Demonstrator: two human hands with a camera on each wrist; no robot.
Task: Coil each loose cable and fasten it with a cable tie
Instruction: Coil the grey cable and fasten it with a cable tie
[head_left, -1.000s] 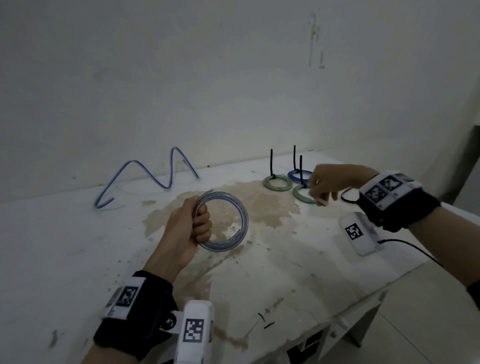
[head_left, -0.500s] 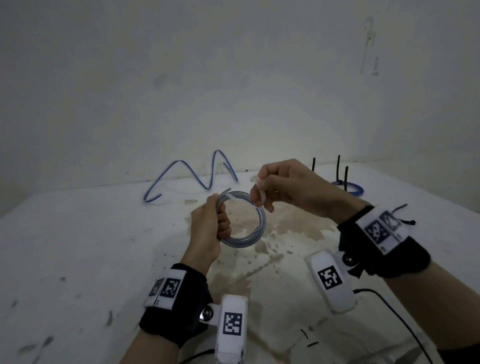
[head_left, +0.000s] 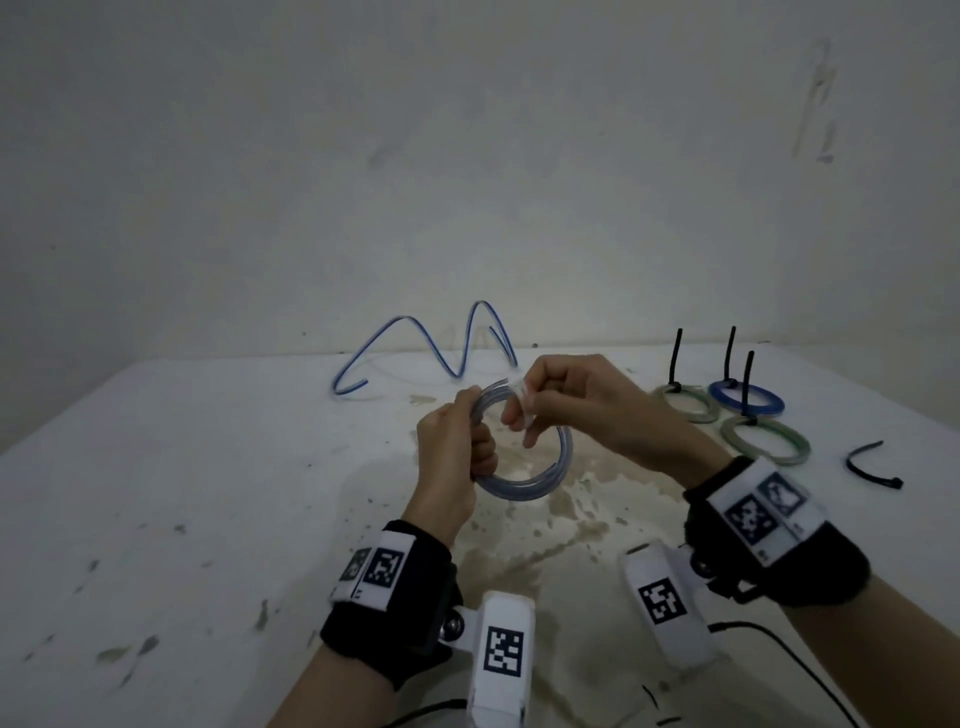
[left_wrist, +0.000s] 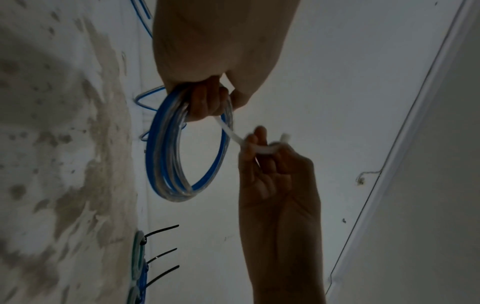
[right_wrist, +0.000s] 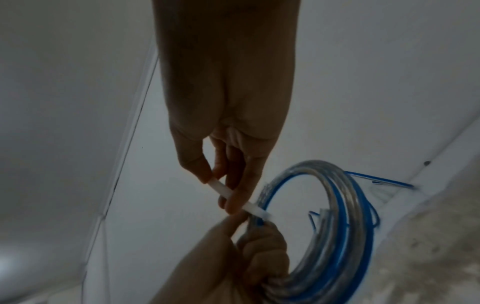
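Note:
My left hand (head_left: 457, 441) grips a coiled blue-and-clear cable (head_left: 540, 480) by its left side and holds it above the white table (head_left: 208, 493). In the left wrist view the coil (left_wrist: 166, 164) hangs as a ring below the curled left fingers (left_wrist: 205, 102). My right hand (head_left: 566, 400) pinches a white cable tie (right_wrist: 231, 192) between thumb and fingers. The tie (left_wrist: 249, 146) runs from the right hand to the top of the coil (right_wrist: 345, 236), where its far end meets the left thumb (right_wrist: 231, 224).
A loose blue cable (head_left: 426, 338) lies wavy at the back of the table by the wall. Three tied coils with upright black tie tails (head_left: 727, 410) sit at the right. A loose black cable tie (head_left: 872, 467) lies further right. Brown stains mark the table's middle.
My right hand came from the tied coils at the right to the coil, bringing a white tie. The tie now reaches the coil's top. The left hand kept its grip.

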